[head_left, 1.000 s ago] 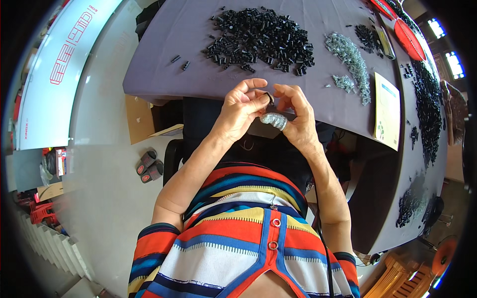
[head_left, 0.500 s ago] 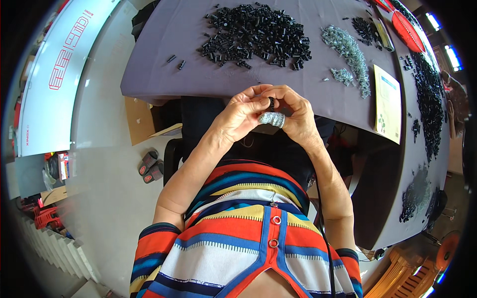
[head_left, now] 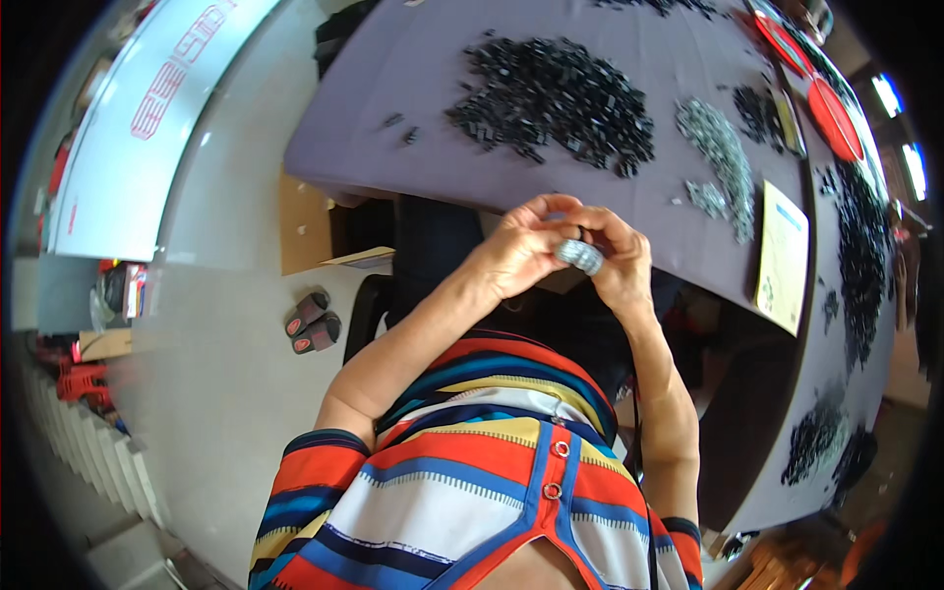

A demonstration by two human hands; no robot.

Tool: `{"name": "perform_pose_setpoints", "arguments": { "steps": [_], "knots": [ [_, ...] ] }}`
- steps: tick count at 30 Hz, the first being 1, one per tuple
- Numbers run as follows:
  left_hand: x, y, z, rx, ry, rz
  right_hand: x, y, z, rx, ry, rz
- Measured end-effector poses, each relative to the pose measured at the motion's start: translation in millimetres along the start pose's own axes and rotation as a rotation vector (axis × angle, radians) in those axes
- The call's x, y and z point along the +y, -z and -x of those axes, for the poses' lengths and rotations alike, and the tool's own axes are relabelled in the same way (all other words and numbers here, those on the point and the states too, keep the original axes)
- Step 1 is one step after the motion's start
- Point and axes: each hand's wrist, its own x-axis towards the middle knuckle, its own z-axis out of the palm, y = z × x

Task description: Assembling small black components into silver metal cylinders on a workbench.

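**Both hands together on one small dark piece, off near table edge**

Left hand (head_left: 521,251): pinching a small black piece (head_left: 584,235) between the fingertips. Right hand (head_left: 621,267): fingers curled in against it, silver-grey ribbed wrap (head_left: 579,257) on the thumb; blur, can't tell if it grips too. Piece sits between the hands, in front of the torso. On the purple-grey cloth-covered table (head_left: 344,123): big heap of short black pieces (head_left: 553,103), heap of small clear pieces (head_left: 726,157) right of it, pale-yellow flat booklet (head_left: 784,258) nearer.
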Motion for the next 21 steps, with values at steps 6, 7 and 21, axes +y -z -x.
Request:
{"name": "perform_pose_setpoints", "arguments": {
  "steps": [6,7,21],
  "knots": [
    [2.8,-4.4,5.9,0.132,-0.023,-0.072,-2.5,-3.3,0.6,-0.101,-0.104,-0.222],
    [7.2,-7.4,7.6,0.132,-0.041,-0.077,-2.0,-6.6,-4.3,-0.112,-0.049,-0.198],
    [127.9,48.9,20.9,0.706,-0.934,-2.161,3.8,10.6,-5.7,0.064,-0.072,-0.065]
  ]
}}
